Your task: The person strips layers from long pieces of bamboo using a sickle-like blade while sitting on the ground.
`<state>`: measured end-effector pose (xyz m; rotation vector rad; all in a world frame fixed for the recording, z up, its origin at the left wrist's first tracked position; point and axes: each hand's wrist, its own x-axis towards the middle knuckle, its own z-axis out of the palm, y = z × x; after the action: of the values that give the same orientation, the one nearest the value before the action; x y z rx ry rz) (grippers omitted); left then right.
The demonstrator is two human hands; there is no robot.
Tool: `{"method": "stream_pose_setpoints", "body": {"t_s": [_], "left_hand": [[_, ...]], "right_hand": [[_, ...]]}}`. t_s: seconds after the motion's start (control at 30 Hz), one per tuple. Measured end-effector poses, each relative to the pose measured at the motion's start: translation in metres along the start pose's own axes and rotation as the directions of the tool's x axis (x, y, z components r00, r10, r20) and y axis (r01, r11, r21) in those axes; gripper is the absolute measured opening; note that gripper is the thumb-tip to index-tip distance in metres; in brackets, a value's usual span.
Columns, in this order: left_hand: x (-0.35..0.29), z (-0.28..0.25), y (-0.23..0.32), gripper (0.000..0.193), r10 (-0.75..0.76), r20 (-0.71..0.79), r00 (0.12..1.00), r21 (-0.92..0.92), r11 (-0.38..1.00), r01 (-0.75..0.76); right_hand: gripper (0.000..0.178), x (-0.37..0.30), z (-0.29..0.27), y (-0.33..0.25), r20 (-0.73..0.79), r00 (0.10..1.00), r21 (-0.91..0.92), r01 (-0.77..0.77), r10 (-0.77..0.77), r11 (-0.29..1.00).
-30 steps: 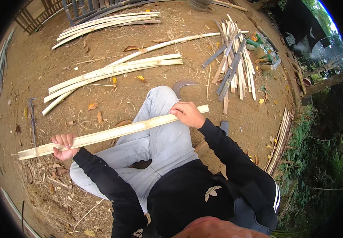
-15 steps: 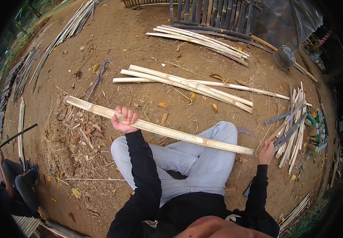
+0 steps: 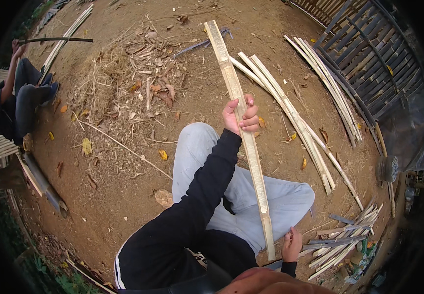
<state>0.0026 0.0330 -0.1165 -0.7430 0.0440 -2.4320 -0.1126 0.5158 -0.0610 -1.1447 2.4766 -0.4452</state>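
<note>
**Pale bamboo strip (image 3: 251, 152) slants over the lap, left hand (image 3: 231, 120) wrapped around it**

With the view read as a clock, the strip runs from 12 o'clock down to 5 o'clock, its inner face up and its joints showing as raised bands. The left hand is just off the centre toward 1 o'clock, closed around the strip, thumb on one edge and bent fingers on the other. The right hand (image 3: 291, 245) is at 5 o'clock, just beside the strip's lower end, with its fingers loosely curled; whether anything is in its palm I cannot tell.

The strip's lower part crosses above the light grey jeans (image 3: 244, 223) of the seated person. At 12 o'clock, near its upper end, lies a bluish strap-like thing (image 3: 197, 47). Dry leaves (image 3: 165, 90) litter the brown ground at 11 o'clock.

Toward 2 o'clock, a group of long pale strips (image 3: 290, 109) lies near the left hand, some crossing; a second bundle (image 3: 327, 85) lies beyond it, and a dark slatted panel (image 3: 378, 59) stands near the rim. At 4 o'clock, pale and dark pieces overlap in a loose pile (image 3: 342, 242). A plastic container (image 3: 388, 169) is at 3 o'clock.

Between 9 and 10 o'clock a co-worker (image 3: 2, 108) sits holding a dark rod (image 3: 55, 38). A dark split length (image 3: 46, 183) lies between 8 and 9 o'clock.
</note>
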Motion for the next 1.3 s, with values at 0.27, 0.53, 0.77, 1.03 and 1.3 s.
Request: {"method": "stream_pose_setpoints", "body": {"t_s": [0.27,0.53,0.77,1.03,1.3], "left_hand": [[0.002,-0.007,-0.002,0.04,-0.009,0.011,1.0,-0.018,1.0,0.009],[0.001,-0.01,-0.002,0.039,-0.032,0.06,0.998,-0.034,0.999,0.034],[0.002,-0.006,-0.004,0.039,-0.037,0.064,0.997,-0.018,0.999,0.038],[-0.002,-0.015,-0.007,0.038,-0.026,0.016,1.0,-0.025,0.999,0.026],[-0.005,-0.01,0.001,0.04,-0.005,0.005,1.0,0.02,1.0,0.005]], "right_hand": [[0.012,-0.06,0.004,-0.007,0.071,0.996,0.037,0.045,-0.048,0.998],[0.013,-0.058,0.018,-0.033,0.052,0.999,0.084,-0.012,0.008,0.996],[0.007,-0.054,0.024,-0.009,0.013,0.993,0.18,0.111,-0.115,0.977],[0.009,-0.078,0.026,0.019,-0.038,0.986,-0.036,0.159,-0.161,0.987],[0.017,-0.079,0.03,0.033,-0.208,0.97,-0.169,0.092,-0.127,0.981]]}}
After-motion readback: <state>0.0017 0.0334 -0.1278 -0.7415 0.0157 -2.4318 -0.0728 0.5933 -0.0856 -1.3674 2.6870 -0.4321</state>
